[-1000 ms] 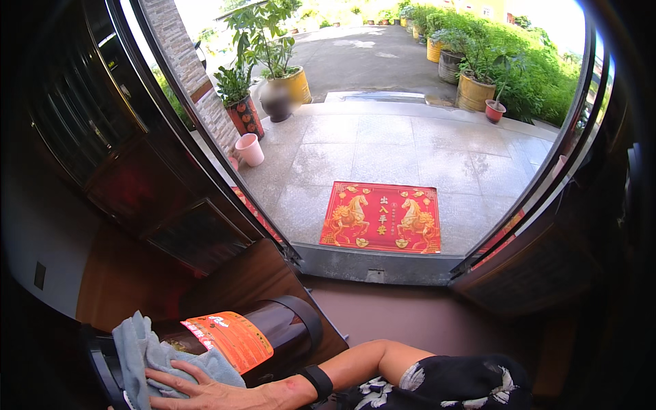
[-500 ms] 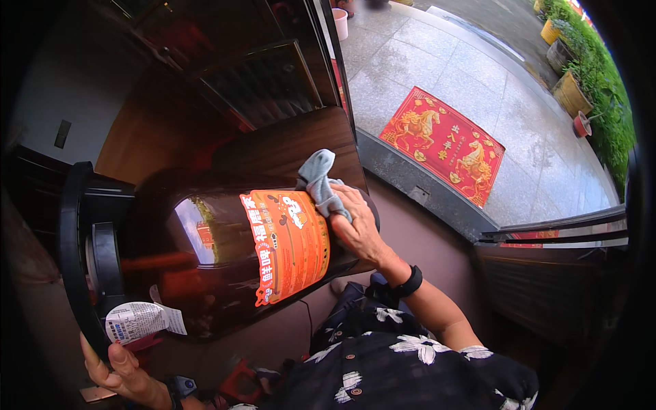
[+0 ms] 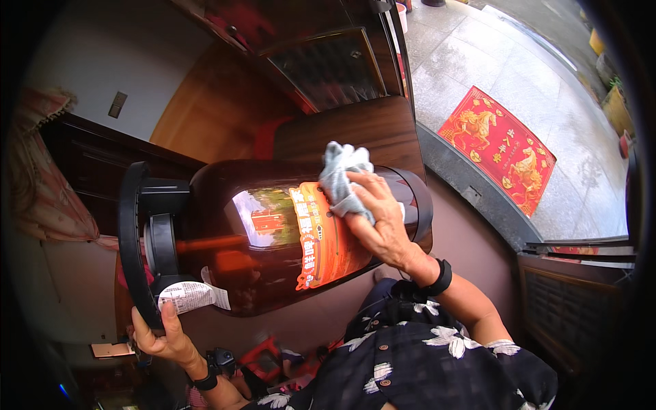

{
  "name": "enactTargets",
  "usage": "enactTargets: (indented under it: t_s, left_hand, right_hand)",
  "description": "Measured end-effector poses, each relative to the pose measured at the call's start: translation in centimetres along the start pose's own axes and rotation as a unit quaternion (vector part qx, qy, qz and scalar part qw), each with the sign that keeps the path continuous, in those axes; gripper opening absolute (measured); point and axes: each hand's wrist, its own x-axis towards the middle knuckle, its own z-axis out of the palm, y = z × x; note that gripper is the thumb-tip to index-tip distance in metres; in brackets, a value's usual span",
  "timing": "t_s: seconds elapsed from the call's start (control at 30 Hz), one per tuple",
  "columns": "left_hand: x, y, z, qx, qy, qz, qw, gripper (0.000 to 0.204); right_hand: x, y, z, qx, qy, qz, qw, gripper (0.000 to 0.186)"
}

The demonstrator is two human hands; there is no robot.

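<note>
Amber-brown keg (image 3: 273,266): from your head view, it lies on its side in front of you, ring end to your left, dark base end to your right, its glossy body mirroring a bright patch.
Grey-blue cloth (image 3: 342,181): bunched under your right hand (image 3: 383,222), whose fingers curl over it and press it to the keg by the orange label (image 3: 324,256); the wad probably keeps your fingertips off the plastic.
Black ring (image 3: 128,239): your left hand (image 3: 167,342) pinches its lower edge between thumb and fingers, likely because a round body could roll under pressure.
Paper tag (image 3: 188,298): white, just above your left thumb, hanging loose at one end.
Wooden top (image 3: 348,130): dark and grained, under the keg's base end; you cannot tell how far it reaches beneath the rest.
Doorway: beyond a grey sill (image 3: 471,191), a red mat (image 3: 502,150) with golden horses lies on pale tiles (image 3: 437,61).
Far left: a pink curtain (image 3: 58,188) hangs gathered.
</note>
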Motion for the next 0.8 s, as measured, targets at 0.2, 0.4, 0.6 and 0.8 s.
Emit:
enactTargets:
  t_s: [0.2, 0.4, 0.6, 0.8]
  left_hand:
    - [1.6, 3.5, 1.7, 0.076, 0.015, 0.144, 0.987, 0.053]
    - [0.6, 1.8, 1.5, 0.062, 0.072, 0.228, 0.969, 0.063]
    - [1.1, -2.1, -1.3, 0.015, -0.027, 0.252, 0.967, 0.061]
    - [6.6, 2.0, -0.2, -0.088, -0.218, 0.13, 0.963, 0.076]
  right_hand:
    - [7.9, -10.8, 1.9, 0.059, -0.033, -0.287, 0.956, 0.034]
    - [10.4, -7.5, 0.3, 0.179, -0.028, -0.172, 0.968, 0.03]
    - [2.2, 0.9, -3.5, 0.11, -0.072, 0.021, 0.991, 0.035]
    - [-9.6, 10.4, -5.3, -0.076, -0.01, 0.156, 0.985, 0.03]
